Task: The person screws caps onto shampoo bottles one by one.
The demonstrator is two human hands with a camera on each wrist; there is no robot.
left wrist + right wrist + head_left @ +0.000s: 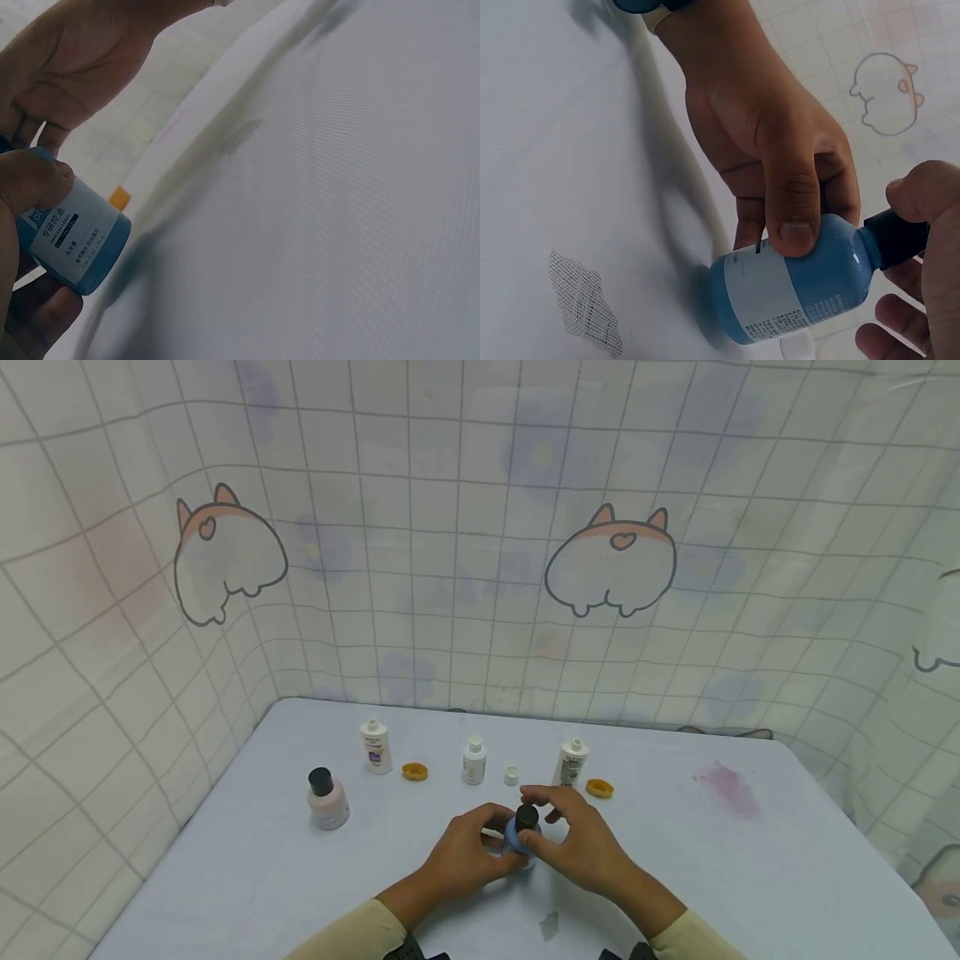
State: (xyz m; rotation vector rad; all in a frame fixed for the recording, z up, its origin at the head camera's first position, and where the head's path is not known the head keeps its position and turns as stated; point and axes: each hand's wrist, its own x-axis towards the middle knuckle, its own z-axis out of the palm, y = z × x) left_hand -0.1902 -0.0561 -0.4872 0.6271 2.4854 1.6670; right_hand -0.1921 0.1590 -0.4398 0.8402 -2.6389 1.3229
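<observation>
A blue bottle (829, 262) with a white label and a black cap (527, 816) is held just above the tabletop, upright or nearly so. My left hand (472, 852) grips its body, the thumb lying across the label side in the left wrist view. At the top, my right hand (588, 847) has its thumb and fingers around the cap; in the right wrist view the thumb touches the cap's side while some fingers stay off it. Beyond my hands stand a white bottle with a grey label (571, 763) and a small white bottle (474, 762).
To the left are a pink bottle (328, 802) with a black cap and another white bottle (377, 747). Loose on the white table (247, 877) lie two yellow caps, one left (414, 772) and one right (600, 788), and a white cap (512, 775). A patterned curtain (465, 568) hangs behind.
</observation>
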